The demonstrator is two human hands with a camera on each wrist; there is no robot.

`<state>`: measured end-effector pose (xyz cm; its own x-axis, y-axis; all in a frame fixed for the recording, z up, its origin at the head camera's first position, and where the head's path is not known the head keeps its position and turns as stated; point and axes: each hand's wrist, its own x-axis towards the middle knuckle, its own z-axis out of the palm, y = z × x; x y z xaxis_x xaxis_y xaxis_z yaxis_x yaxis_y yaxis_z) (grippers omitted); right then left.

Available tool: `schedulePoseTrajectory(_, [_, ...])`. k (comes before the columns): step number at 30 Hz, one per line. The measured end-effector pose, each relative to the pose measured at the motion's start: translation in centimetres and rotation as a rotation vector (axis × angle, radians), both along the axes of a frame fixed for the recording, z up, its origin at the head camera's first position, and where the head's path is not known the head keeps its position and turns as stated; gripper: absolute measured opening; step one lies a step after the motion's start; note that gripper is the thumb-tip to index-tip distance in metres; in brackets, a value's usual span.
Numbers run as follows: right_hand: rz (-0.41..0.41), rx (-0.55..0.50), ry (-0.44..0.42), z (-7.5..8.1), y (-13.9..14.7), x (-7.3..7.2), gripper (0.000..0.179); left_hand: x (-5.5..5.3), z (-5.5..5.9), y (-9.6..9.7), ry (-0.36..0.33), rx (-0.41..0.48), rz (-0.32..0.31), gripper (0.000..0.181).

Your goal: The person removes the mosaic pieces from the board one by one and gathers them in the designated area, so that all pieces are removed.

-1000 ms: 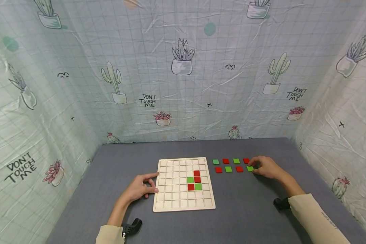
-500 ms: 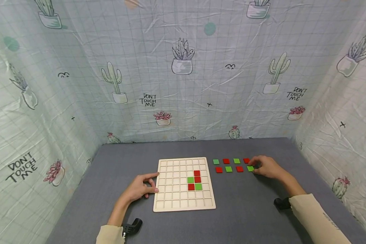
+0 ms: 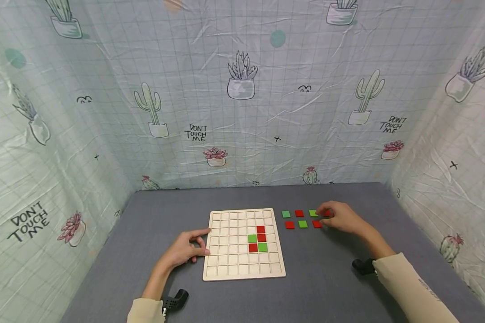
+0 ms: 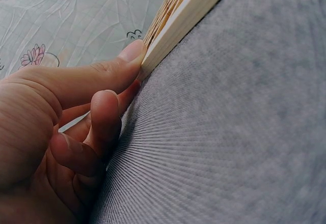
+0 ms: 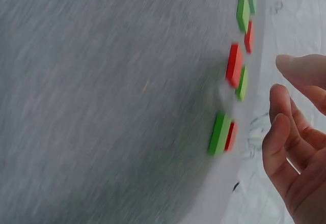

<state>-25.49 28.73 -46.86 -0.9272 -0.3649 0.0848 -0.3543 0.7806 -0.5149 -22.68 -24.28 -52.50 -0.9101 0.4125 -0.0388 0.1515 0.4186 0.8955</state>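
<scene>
A pale wooden grid board [image 3: 228, 244] lies on the table, with several red and green square tiles in its right-hand cells. My left hand [image 3: 182, 249] touches the board's left edge with thumb and index fingertips set apart; in the left wrist view the thumb [image 4: 119, 66] rests on the rim. To the right of the board, my right hand [image 3: 341, 217] is over the right end of two rows of loose tiles. It covers part of a red tile [image 3: 317, 224] and hides the end green one, which shows as a green tile [image 5: 220, 134] in the right wrist view. Nothing shows between its parted fingertips.
Loose tiles alternate red and green, from a green tile [image 3: 286, 214] beside the board to the right hand. A grey cloth [image 3: 242, 300] covers the table. Patterned fabric [image 3: 242, 116] hangs behind and at both sides.
My right hand has left the end green tile and moved a little left over the rows, with the green tile left on the table. The left hand and the board have not moved.
</scene>
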Motion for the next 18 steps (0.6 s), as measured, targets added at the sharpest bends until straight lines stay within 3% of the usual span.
schedulePoseTrajectory(9, [0.102,-0.050,0.015,0.3,-3.4,-0.6,0.022,0.1,0.2,0.0,-0.012,0.012,0.001,0.073])
schedulePoseTrajectory(18, [0.146,-0.030,0.018,0.3,-6.4,-1.0,0.022,0.0,0.4,0.0,-0.023,-0.002,0.007,0.073])
